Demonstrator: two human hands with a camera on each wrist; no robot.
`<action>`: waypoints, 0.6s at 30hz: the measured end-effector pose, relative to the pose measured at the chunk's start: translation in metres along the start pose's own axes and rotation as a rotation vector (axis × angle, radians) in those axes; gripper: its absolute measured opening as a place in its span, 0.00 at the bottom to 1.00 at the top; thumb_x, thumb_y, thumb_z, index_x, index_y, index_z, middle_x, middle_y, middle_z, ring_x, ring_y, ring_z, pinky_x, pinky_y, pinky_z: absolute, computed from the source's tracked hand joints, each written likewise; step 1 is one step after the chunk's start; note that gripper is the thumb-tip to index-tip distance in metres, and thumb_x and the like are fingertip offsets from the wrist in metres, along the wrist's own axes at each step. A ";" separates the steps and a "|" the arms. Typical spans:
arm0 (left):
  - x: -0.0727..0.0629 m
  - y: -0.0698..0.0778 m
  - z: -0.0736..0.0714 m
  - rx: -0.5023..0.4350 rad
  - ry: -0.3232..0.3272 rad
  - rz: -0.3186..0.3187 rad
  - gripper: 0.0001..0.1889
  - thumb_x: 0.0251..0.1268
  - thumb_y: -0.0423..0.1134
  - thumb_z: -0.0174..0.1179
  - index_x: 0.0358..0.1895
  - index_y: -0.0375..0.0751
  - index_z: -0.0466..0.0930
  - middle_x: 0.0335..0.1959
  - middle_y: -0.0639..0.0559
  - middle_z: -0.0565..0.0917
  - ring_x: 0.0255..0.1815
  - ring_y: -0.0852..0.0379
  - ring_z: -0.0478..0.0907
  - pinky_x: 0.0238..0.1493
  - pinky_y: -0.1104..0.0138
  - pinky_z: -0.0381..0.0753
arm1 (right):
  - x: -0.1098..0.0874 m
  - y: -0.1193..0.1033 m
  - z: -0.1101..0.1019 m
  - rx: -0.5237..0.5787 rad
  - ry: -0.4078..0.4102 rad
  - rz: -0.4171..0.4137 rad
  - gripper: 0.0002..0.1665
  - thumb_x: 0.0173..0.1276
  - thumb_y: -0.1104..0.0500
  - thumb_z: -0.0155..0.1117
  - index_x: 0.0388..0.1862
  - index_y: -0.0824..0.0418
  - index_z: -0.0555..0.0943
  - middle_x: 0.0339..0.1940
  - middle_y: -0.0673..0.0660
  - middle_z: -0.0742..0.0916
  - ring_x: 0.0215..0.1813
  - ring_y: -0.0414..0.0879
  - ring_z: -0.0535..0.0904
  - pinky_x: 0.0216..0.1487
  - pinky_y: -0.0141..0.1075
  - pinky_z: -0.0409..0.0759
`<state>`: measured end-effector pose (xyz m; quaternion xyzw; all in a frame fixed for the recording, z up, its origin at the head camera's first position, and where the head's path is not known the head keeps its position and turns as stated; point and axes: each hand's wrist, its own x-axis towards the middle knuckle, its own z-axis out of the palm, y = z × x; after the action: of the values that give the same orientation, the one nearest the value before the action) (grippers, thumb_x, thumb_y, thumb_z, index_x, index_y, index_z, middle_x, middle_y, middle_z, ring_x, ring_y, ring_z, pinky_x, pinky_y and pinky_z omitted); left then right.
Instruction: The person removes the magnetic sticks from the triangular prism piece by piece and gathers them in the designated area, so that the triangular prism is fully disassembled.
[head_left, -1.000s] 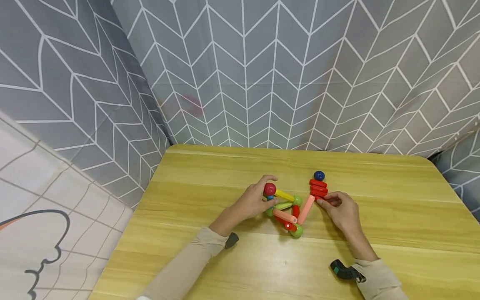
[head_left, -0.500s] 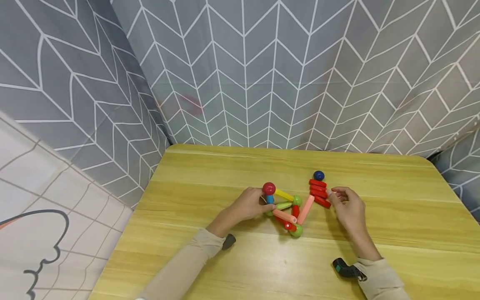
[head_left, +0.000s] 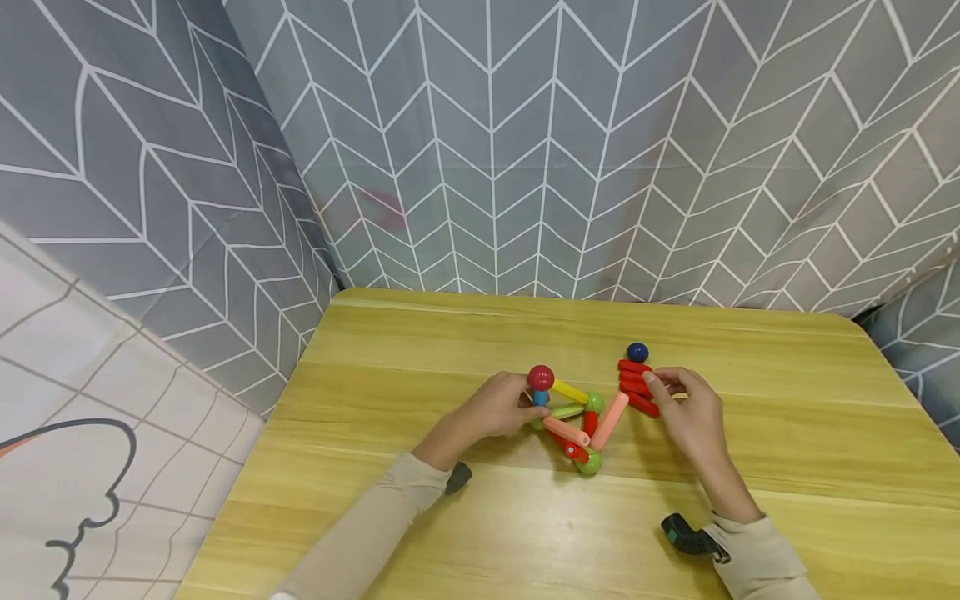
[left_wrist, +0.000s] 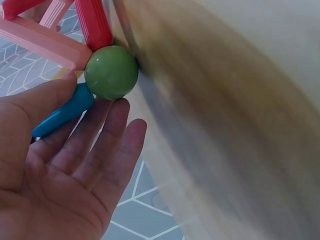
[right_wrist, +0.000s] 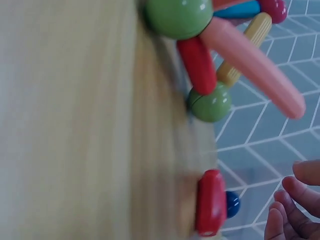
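A structure of magnetic building sticks and balls stands on the table, with green balls (head_left: 589, 462), pink sticks (head_left: 611, 421), a yellow stick (head_left: 570, 392) and a red ball (head_left: 541, 377) atop a blue stick (left_wrist: 65, 111). My left hand (head_left: 491, 417) holds the blue stick between thumb and fingers; in the left wrist view, fingertips touch the green ball (left_wrist: 111, 73) at its base. Right of the structure, several loose red sticks (head_left: 642, 405) lie side by side below a dark blue ball (head_left: 637, 352). Over them hovers my right hand (head_left: 693, 415), nothing between its fingers in the right wrist view.
The wooden table (head_left: 817, 400) reaches back to a grey patterned curtain (head_left: 555, 150). A tiled-pattern curtain (head_left: 112, 400) hangs along the left side. Black wrist devices (head_left: 688, 536) sit at both sleeves.
My right hand left the nearest red stick, which now lies slanted below the others, and shifted up over the row. My left fingers slid lower, off the red ball. The structure barely moved.
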<state>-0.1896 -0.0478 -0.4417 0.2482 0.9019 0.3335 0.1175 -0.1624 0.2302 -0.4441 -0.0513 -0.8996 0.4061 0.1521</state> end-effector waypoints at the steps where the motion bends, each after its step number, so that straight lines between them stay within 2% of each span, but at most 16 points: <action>1: 0.000 0.000 0.000 0.006 -0.001 0.003 0.06 0.65 0.40 0.68 0.38 0.42 0.84 0.37 0.51 0.89 0.39 0.58 0.86 0.44 0.74 0.81 | 0.000 -0.003 0.000 0.002 -0.002 -0.011 0.16 0.72 0.53 0.66 0.46 0.65 0.86 0.39 0.61 0.86 0.36 0.29 0.71 0.34 0.19 0.70; 6: 0.002 0.000 -0.001 0.035 -0.006 0.013 0.08 0.65 0.37 0.68 0.44 0.40 0.85 0.40 0.49 0.90 0.37 0.60 0.85 0.43 0.75 0.81 | -0.001 -0.022 0.000 0.013 -0.013 -0.110 0.14 0.72 0.54 0.66 0.44 0.64 0.86 0.39 0.60 0.86 0.37 0.26 0.70 0.36 0.19 0.70; 11: 0.002 0.001 0.000 0.033 -0.004 0.011 0.09 0.64 0.38 0.69 0.43 0.38 0.85 0.37 0.49 0.90 0.36 0.61 0.84 0.41 0.76 0.80 | 0.000 -0.039 0.002 0.058 -0.011 -0.196 0.09 0.71 0.59 0.66 0.41 0.65 0.86 0.37 0.59 0.86 0.37 0.25 0.71 0.35 0.18 0.71; 18: 0.000 0.001 0.001 0.007 0.010 0.020 0.09 0.64 0.40 0.70 0.42 0.40 0.84 0.36 0.50 0.90 0.37 0.60 0.85 0.42 0.75 0.81 | -0.004 -0.051 0.005 0.088 -0.060 -0.230 0.09 0.72 0.59 0.65 0.42 0.64 0.86 0.35 0.58 0.85 0.34 0.29 0.73 0.30 0.23 0.73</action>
<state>-0.1888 -0.0469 -0.4418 0.2559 0.9010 0.3328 0.1090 -0.1588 0.1922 -0.4097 0.0712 -0.8851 0.4262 0.1728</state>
